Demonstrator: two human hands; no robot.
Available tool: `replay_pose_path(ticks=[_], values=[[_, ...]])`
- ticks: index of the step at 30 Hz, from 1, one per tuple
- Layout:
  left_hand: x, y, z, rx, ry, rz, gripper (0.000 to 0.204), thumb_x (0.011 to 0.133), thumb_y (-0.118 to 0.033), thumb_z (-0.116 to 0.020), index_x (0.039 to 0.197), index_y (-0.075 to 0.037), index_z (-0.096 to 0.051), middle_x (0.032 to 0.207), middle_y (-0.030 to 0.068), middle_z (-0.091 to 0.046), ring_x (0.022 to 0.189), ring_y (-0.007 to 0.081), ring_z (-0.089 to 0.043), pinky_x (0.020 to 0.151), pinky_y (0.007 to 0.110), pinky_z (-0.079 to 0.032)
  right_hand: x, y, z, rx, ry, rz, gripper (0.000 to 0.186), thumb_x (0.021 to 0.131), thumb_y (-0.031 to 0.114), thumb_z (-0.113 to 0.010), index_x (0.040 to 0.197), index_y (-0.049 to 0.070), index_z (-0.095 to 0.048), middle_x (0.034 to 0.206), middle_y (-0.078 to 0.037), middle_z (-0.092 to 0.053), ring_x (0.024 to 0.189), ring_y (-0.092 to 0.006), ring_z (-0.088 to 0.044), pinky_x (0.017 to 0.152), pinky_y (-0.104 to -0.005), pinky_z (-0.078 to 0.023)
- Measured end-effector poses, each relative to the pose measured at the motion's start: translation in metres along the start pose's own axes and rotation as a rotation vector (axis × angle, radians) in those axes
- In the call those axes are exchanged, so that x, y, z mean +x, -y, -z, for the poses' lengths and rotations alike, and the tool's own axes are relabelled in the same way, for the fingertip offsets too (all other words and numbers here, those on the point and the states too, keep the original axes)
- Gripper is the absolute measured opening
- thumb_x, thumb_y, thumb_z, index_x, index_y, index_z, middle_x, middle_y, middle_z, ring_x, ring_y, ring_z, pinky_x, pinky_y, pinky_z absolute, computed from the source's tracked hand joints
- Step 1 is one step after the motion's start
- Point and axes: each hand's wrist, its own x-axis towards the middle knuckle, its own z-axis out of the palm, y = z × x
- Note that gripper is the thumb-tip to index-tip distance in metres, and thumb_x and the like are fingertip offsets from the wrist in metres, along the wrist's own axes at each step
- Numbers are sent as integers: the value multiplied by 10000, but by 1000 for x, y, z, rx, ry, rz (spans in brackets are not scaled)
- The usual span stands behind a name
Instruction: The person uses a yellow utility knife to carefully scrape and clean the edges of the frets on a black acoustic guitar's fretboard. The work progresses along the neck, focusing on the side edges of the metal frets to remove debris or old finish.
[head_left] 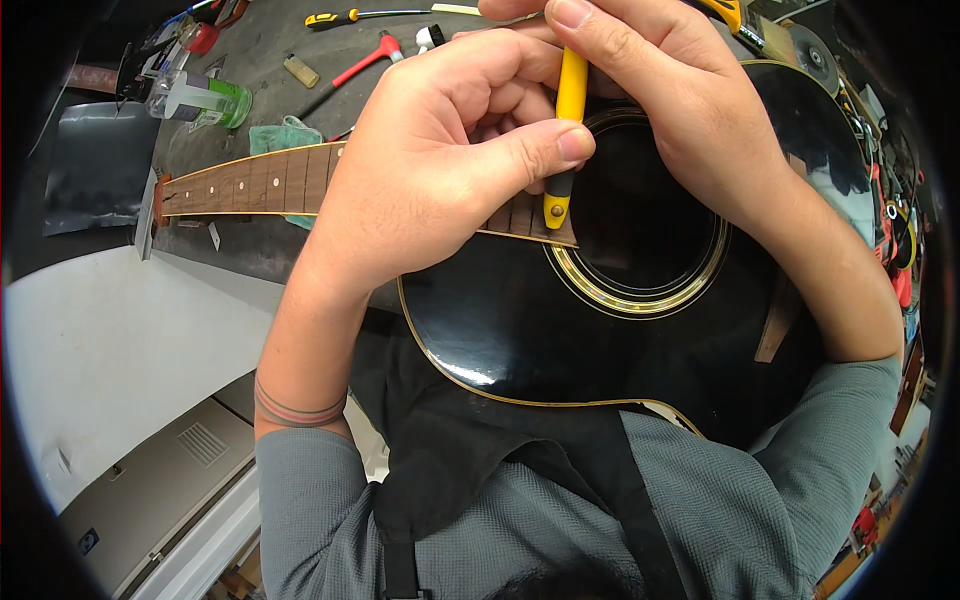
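A slim yellow-and-black hand tool (571,95) with a rivet near its close end stands over the end of the fretboard. My left hand (430,170) is closed around it, thumb lying across the handle. From the right, my right hand (670,80) reaches over to the tool's far end, its thumb against the yellow part; its fingertips run out of the picture at the top. The tool's working end is hidden. Beneath both hands lies a black acoustic guitar (500,340), with no strings visible. Its fretboard (255,183) points left, and the ringed soundhole (650,260) is partly covered by my right arm.
Beyond the neck, a red-handled hammer-like tool (365,68), a yellow screwdriver (335,19), a green cloth (285,138) and a bottle with green liquid (210,100) lie on the grey bench (270,40). Several tools crowd the right edge. A white panel (130,350) is at left.
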Motion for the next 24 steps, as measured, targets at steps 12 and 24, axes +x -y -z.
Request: replay_pose_path(ticks=[12, 24], values=[[0, 10, 1, -20, 14, -176, 401, 1006, -97, -755, 1347, 60, -614, 1039, 124, -756, 913, 117, -724, 745, 221, -550, 4, -28, -3, 80, 41, 315, 398, 1180, 230, -477, 1459, -30, -590, 1241, -130, -714, 1107, -158, -686, 956, -297, -563], [-5, 4, 3, 14, -3, -57, 295, 1001, -105, -768, 1233, 40, -658, 981, 88, -760, 834, 86, -697, 695, 203, -548, 4, -22, 6, 61, 106, 256, 398, 1175, 241, -465, 1321, -50, -693, 1128, -99, -749, 1010, -129, -691, 897, -280, -562]])
